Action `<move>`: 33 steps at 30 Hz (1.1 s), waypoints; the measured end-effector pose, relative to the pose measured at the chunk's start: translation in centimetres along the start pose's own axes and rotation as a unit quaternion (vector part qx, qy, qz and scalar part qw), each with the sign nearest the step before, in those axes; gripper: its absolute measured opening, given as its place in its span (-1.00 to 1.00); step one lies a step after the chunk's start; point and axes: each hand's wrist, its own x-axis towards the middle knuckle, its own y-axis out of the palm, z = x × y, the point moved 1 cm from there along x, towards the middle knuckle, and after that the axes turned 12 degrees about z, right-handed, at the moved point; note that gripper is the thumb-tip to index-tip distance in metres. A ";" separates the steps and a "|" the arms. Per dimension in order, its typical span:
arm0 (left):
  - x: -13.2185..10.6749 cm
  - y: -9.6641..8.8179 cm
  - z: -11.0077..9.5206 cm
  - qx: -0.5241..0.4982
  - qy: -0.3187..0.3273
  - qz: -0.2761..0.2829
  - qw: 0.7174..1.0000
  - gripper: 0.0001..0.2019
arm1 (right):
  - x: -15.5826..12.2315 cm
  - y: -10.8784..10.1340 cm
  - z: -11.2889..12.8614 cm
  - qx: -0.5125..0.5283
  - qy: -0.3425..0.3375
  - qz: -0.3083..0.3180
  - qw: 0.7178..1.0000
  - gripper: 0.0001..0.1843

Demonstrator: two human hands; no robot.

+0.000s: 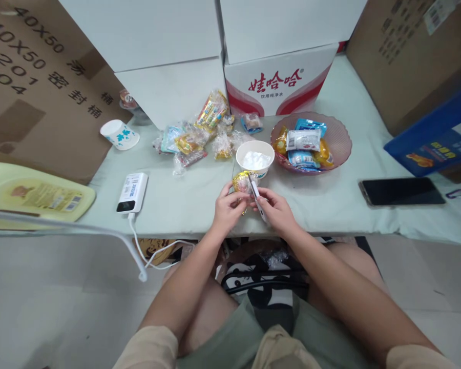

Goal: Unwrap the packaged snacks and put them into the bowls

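My left hand (227, 207) is closed around a small snack packet in gold wrapping (241, 182), held just above the table's front edge. My right hand (277, 209) grips a slim white tool with a blade-like tip (255, 193) that touches the packet. Right behind the packet stands a white bowl (255, 158) with crumpled white wrapping inside it.
A pink glass bowl (340, 138) of wrapped snacks sits at the right. Loose snack packets (194, 138) lie behind. A white power bank (132, 192) with cable, a paper cup (119, 135), a black phone (402, 191) and stacked boxes (280, 84) surround the pale green table (176, 205).
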 end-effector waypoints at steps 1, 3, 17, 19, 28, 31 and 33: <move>0.0 0.0 0.0 0.005 0.002 -0.007 1.000 -0.87 | -0.2 0.1 0.1 -0.008 -0.004 -0.008 1.000 -0.55; 0.0 0.1 0.0 0.019 0.010 -0.016 1.000 -0.88 | -0.5 0.1 0.3 -0.012 -0.005 -0.025 1.000 -0.55; 0.9 -1.5 0.1 -0.194 -0.096 -0.185 0.959 -0.86 | -1.4 0.5 0.6 -0.027 0.111 0.030 0.993 -0.67; 1.2 -2.2 0.3 -0.259 -0.110 -0.222 0.934 -0.82 | -1.8 0.2 0.8 -0.047 0.129 0.047 0.989 -0.69; 0.5 -1.7 0.9 -0.252 -0.135 -0.142 0.948 -0.68 | -2.4 -6.3 2.6 -0.520 0.005 -0.087 0.849 -0.80; 0.1 -0.4 0.7 -0.177 -0.099 -0.085 0.976 -0.43 | -1.9 -8.2 2.2 -0.614 -0.025 -0.120 0.780 -0.82; -0.1 0.1 0.3 -0.138 -0.091 -0.057 0.985 -0.24 | -1.7 -8.5 2.0 -0.629 -0.047 -0.138 0.763 -0.79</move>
